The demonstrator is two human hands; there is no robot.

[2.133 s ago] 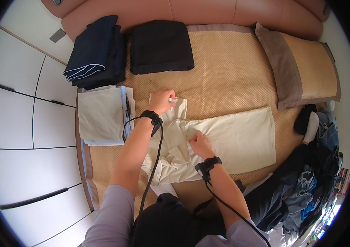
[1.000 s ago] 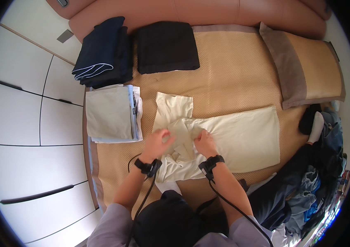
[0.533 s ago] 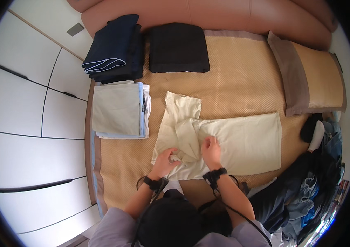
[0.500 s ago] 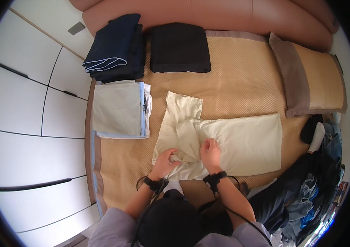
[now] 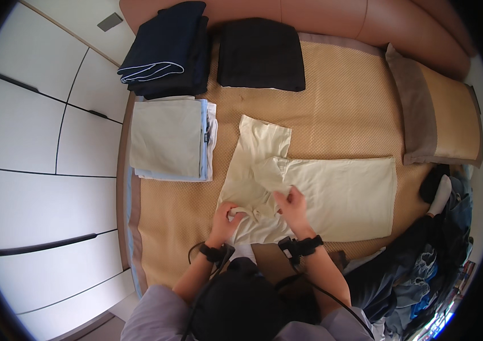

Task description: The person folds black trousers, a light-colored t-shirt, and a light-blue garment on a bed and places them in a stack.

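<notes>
A pale cream shirt lies spread on the woven mat, its body stretching right and a sleeve reaching away toward the far side. My left hand is closed on bunched cloth at the shirt's near left part, around what looks like the collar. Just to the right, my right hand has its fingers curled and pinches a loose fold of the same shirt over its middle. The fingertips are partly hidden, and the fold is slightly blurred. Both wrists wear black straps with cables.
Folded stacks lie at the left: light clothes, dark navy clothes and a black folded garment. A pillow rests at the far right. Piled jeans and dark clothes fill the near right. White drawers stand left of the bed.
My right hand has shifted slightly and turned its fingers inward, moving the loose fold. My left hand stays on the bunched cloth. The whole view has shifted a little.
</notes>
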